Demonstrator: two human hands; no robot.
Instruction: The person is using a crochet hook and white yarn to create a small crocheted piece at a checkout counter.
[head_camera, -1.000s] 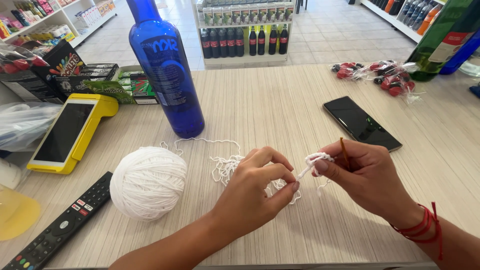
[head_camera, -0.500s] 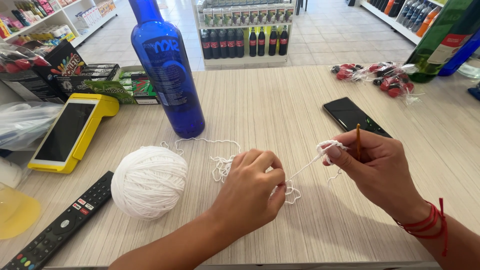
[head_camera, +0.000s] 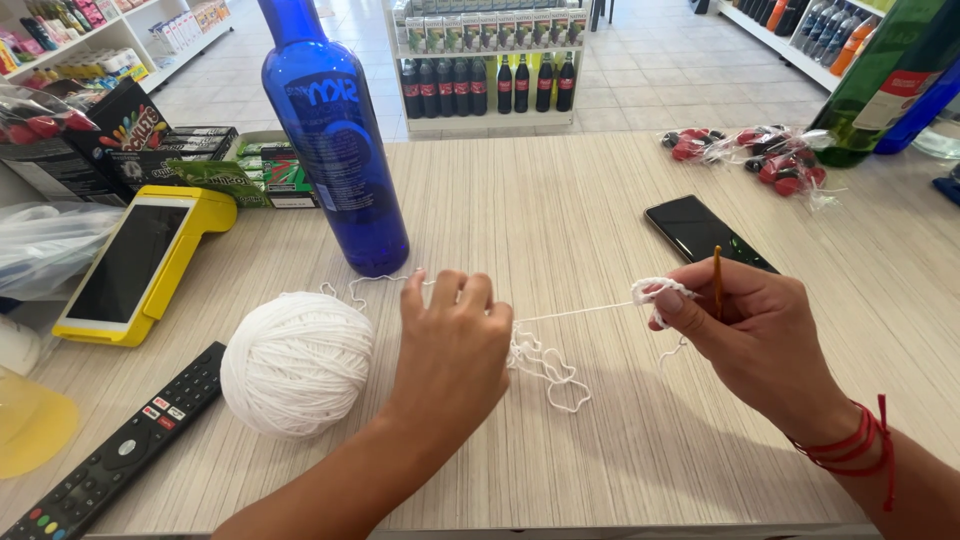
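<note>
Now the right hand (head_camera: 760, 335) grips an upright crochet hook (head_camera: 717, 280) with white yarn (head_camera: 575, 312) looped on its fingers, the strand running leftwards to the pinching left hand (head_camera: 450, 345), beside the yarn ball (head_camera: 297, 362) on the tabletop (head_camera: 560, 200).

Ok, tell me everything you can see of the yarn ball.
The yarn ball is white, round and tightly wound, apparently of thin cotton-like thread. It rests on the wooden counter, between the remote and the left hand, in front of the blue bottle. A loose strand leaves its top, curls toward the bottle's base, passes the left hand, lies in slack loops on the counter and runs taut to the right hand, which also holds a thin hook.
</note>
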